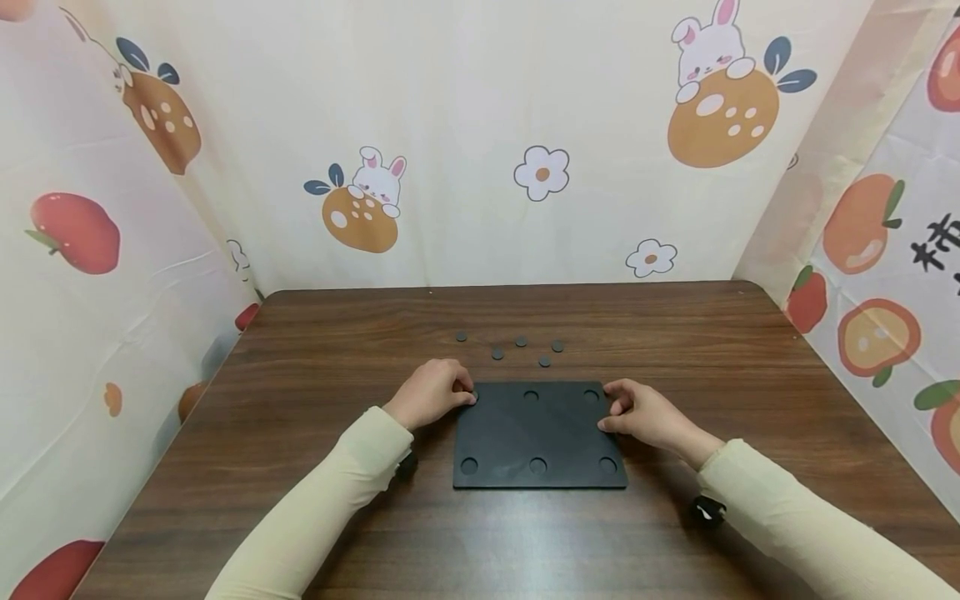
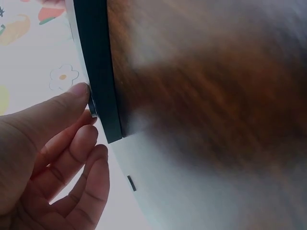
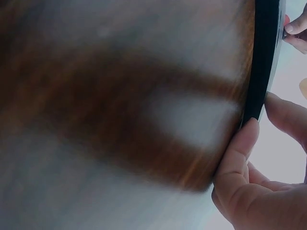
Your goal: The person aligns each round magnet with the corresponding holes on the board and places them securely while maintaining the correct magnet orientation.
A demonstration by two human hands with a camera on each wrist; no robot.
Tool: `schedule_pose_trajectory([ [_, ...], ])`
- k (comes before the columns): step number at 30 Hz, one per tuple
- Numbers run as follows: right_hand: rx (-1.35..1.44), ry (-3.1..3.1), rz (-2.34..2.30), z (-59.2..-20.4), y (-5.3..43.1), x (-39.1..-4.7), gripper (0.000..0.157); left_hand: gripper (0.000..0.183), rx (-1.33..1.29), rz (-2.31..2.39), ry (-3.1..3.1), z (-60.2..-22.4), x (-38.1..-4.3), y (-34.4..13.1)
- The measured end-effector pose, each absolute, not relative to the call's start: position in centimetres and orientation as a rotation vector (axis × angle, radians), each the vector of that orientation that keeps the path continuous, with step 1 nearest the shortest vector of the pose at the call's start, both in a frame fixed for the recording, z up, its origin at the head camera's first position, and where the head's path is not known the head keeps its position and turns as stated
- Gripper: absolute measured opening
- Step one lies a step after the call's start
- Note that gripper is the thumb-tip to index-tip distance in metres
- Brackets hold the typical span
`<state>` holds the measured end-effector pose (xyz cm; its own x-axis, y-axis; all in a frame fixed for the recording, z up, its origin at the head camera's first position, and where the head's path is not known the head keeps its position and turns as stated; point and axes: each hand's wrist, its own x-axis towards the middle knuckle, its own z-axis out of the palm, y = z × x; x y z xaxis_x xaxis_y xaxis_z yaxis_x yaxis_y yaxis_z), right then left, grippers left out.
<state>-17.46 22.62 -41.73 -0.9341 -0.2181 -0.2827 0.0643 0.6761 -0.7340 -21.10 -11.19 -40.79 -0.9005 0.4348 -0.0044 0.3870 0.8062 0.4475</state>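
A flat black board [image 1: 536, 433] with round recesses along its far and near edges lies on the table. At its far left corner my left hand [image 1: 431, 392] pinches a small dark disc [image 2: 93, 108], thumb on one side and fingers on the other. That disc sits right at the corner recess, mostly covered by the fingertips. My right hand [image 1: 648, 414] grips the board's right edge near the far corner. In the right wrist view its thumb rests at the top face and a finger [image 3: 245, 139] presses the board's side.
Several loose dark discs, one of them a disc [image 1: 521, 342] near the middle, lie scattered on the brown wooden table [image 1: 337, 333] beyond the board. A patterned curtain [image 1: 465, 125] with rabbits and fruit encloses the back and both sides.
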Motion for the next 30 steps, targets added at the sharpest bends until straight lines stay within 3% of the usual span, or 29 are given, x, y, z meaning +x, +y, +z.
schedule_pose_trajectory([
  [30,-0.139,2.551,-1.131,-41.89,22.79,-17.64,0.065,0.010,0.671,0.661,2.888,-40.91,-21.44,-11.04],
])
